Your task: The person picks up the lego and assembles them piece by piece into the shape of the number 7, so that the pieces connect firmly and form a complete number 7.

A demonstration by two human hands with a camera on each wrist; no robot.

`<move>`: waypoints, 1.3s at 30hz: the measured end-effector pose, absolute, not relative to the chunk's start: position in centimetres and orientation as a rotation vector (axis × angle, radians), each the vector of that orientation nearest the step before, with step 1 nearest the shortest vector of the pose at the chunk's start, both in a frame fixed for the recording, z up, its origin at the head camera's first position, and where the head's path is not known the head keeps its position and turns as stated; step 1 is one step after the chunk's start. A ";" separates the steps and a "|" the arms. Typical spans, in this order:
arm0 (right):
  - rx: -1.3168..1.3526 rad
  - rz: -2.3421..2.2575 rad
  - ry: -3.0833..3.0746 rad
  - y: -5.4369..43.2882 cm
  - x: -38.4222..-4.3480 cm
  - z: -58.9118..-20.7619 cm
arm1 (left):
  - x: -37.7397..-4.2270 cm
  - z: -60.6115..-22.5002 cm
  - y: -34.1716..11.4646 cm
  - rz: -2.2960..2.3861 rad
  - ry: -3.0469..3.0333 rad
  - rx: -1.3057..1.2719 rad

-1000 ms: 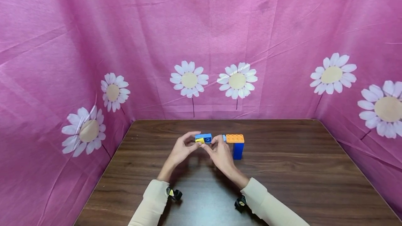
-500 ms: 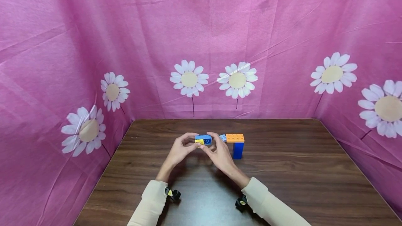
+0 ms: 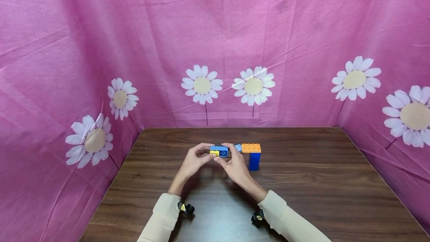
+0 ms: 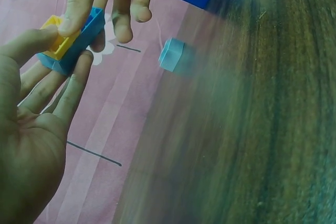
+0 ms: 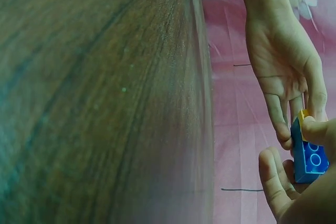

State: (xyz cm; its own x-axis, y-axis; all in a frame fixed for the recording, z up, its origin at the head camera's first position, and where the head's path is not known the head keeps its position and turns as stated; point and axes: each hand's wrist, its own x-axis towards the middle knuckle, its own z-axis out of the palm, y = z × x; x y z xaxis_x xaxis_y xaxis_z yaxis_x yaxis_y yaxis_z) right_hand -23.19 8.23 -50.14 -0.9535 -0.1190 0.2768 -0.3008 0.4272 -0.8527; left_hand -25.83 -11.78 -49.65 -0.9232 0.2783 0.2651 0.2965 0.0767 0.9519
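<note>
Bricks (image 3: 220, 149) shifted, between left grip (image 3: 193, 161), right grip (image 3: 236, 166)

"How is the blue toy brick (image 3: 220, 148) turned?"
"On its side, raised, round tubes showing in its hollow underside."
"And the yellow toy brick (image 3: 213, 153)?"
"Shorter, hollow side outward too, set against the blue one's underside at the left end."
</note>
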 end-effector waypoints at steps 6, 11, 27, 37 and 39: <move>0.386 1.545 -2.488 8.3 -23.2 -50.2 | -25.8 -49.6 -11.7 -2.020 -2.288 -0.640; 0.382 1.516 -2.479 8.3 -23.2 -50.2 | -25.7 -49.7 -11.6 -2.034 -2.247 -0.673; 0.374 1.455 -2.493 8.6 -23.2 -50.2 | -25.6 -49.9 -10.9 -2.081 -2.271 -0.657; 0.404 1.417 -2.502 8.5 -23.4 -50.5 | -25.7 -49.7 -11.1 -2.075 -2.338 -0.611; 0.412 1.413 -2.502 8.5 -23.4 -50.5 | -25.8 -49.5 -11.1 -2.068 -2.383 -0.583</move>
State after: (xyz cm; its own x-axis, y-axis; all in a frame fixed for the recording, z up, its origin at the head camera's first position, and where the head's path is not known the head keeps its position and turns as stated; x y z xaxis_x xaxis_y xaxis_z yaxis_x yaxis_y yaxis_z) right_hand -23.37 8.47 -50.48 -0.9320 -0.1258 0.3400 -0.3561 0.4934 -0.7936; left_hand -25.80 -11.07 -49.46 -0.9319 0.3125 0.1842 0.2263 0.1040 0.9685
